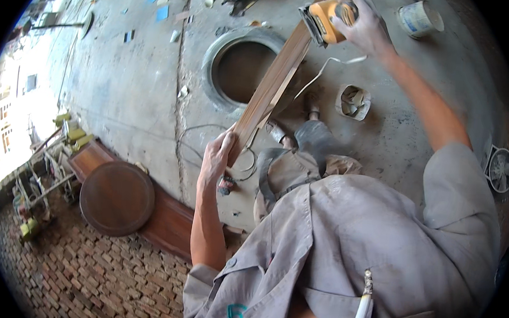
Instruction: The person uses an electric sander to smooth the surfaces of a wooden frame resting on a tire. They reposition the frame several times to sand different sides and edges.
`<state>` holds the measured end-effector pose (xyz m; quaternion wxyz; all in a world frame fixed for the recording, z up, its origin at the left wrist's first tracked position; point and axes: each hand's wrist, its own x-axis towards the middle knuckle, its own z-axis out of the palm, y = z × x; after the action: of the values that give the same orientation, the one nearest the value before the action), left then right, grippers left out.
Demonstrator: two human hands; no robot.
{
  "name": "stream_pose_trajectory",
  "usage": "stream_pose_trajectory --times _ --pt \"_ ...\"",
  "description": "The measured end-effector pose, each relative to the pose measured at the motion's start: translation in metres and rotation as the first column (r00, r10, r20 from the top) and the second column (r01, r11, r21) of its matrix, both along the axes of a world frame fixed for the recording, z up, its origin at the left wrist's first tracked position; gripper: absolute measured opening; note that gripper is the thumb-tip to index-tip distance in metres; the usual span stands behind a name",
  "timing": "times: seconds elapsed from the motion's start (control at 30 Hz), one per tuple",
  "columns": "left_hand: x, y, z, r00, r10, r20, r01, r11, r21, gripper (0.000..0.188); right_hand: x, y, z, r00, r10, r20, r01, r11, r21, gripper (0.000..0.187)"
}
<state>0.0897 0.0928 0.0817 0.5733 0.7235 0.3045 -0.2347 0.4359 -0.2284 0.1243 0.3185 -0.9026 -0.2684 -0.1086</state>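
Observation:
A long brown wooden board [274,81] slants up and away from me across a round grey tyre-like ring [210,69]. My left hand [216,152] is closed around the board's near end. Toward the far end, my right hand [364,24] grips a yellow-orange power sander [321,22] with a black base. The sander sits at the board's right edge; whether its base presses on the wood, I cannot tell. A pale cord [321,70] lies on the floor side of the board.
A white bucket [416,19] lies tipped at the far right. Nearer is a small open container [353,102] with scraps inside. At left, a round dark wooden top [117,199] lies over a long wooden panel [171,227]. A fan [498,169] stands at the right edge.

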Motion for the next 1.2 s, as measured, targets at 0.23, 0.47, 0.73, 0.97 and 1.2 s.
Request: stream_pose_trajectory --times 0.23,0.47,0.73,0.97,1.2 --pt "-0.009 0.007 -0.016 0.992 0.08 0.099 -0.055 0.971 -0.233 0.047 -0.181 0.054 0.009 0.968 0.249 0.041 -0.252 0.966 0.062 0.043" --pt "-0.006 0.018 -0.026 0.98 0.197 -0.003 -0.165 0.813 -0.558 0.047 -0.268 0.066 0.001 0.881 0.473 -0.008 -0.471 0.878 0.082 0.052" --pt "0.001 0.038 -0.03 0.991 0.129 -0.029 -0.12 0.785 -0.608 0.055 -0.31 0.074 -0.024 0.757 0.647 0.088 -0.651 0.758 0.024 0.033" --pt "-0.013 0.025 -0.034 0.995 0.064 0.074 -0.039 0.953 -0.301 0.051 -0.267 0.061 -0.024 0.939 0.339 0.059 -0.344 0.919 0.193 0.051" --pt "-0.009 -0.021 -0.015 0.981 -0.049 0.189 0.017 0.986 0.168 0.043 -0.122 0.016 -0.009 0.977 0.176 0.124 -0.196 0.966 0.17 0.046"
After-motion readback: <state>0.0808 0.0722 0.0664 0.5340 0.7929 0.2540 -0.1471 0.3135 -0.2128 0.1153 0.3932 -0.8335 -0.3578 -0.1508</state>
